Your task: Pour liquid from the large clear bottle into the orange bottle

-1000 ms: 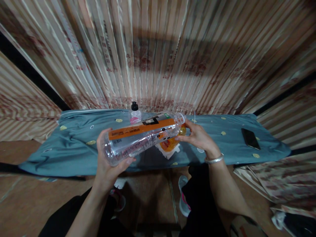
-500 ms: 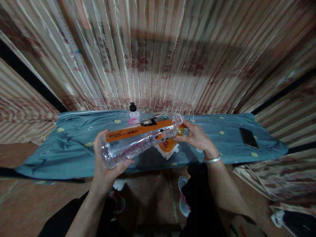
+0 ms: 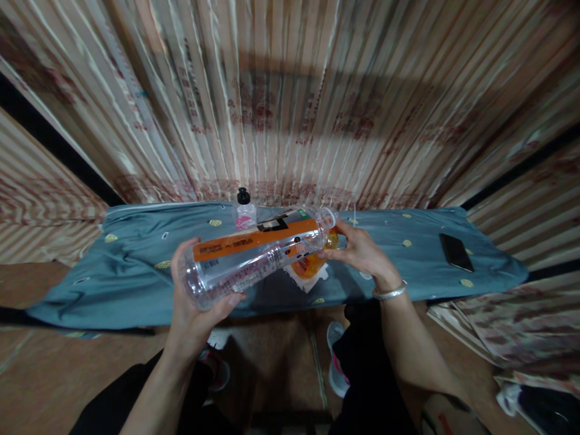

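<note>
My left hand (image 3: 194,302) is wrapped around the base of a large clear plastic bottle (image 3: 254,249) with an orange and silver label. The bottle tilts, its uncapped mouth pointing right and slightly up. My right hand (image 3: 360,251), with a silver bangle at the wrist, grips the upper part of a clear bottle of orange liquid (image 3: 309,266) between thumb and fingers. The large bottle's neck passes in front of it and hides much of it. Beneath the orange bottle lies a pale piece of paper or card (image 3: 312,284).
A small clear bottle with a black cap (image 3: 244,208) stands behind the large bottle. A dark phone (image 3: 456,252) lies at the right of the teal cloth (image 3: 127,272). Pleated curtains (image 3: 290,103) hang behind, with dark poles at both sides.
</note>
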`<state>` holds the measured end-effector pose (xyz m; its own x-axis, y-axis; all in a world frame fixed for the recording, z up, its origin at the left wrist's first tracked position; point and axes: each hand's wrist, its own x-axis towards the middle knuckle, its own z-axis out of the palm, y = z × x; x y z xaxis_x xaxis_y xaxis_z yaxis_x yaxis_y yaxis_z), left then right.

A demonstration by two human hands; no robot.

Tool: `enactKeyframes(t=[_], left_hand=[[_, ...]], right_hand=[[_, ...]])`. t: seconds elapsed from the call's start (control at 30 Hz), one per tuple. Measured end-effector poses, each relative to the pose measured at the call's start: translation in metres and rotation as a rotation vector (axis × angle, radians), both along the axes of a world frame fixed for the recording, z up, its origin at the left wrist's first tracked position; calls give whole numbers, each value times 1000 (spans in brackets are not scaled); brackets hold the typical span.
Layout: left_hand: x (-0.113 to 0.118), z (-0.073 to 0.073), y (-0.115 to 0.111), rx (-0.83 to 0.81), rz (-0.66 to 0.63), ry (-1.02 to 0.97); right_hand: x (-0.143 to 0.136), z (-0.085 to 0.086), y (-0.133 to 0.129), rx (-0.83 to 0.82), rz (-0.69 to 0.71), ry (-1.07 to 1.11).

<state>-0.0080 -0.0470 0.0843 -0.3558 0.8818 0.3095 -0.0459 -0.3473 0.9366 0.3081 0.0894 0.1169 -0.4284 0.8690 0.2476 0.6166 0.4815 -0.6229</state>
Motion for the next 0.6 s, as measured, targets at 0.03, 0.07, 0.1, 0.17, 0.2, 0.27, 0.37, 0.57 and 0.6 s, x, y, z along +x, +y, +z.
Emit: enactKeyframes(t=[0.03,0.07,0.1,0.17,0.2,0.27,0.37,0.57,0.6], left_hand=[[0,0,0,-2,2,-6],[0,1,0,-4,5,-6],[0,1,0,-5,6,-5],[0,2,0,-8,9,1],[0,3,0,-8,14,-2],[1,3,0,-12,26,-12],[2,3,1,-21,30,-19],[1,1,0,-18,29,-7],[1,1,0,-17,25,-10]], right_hand=[[0,0,0,1,-1,-2],[0,0,0,0,-2,-3],[0,1,0,-3,-4,-2],[0,1,0,-9,-3,6],[-1,1,0,-10,-2,10],[-1,1,0,-4,-1,17],[0,0,0,-1,-2,12],[1,-1,1,-8,0,15],[1,-1,1,-7,2,17]])
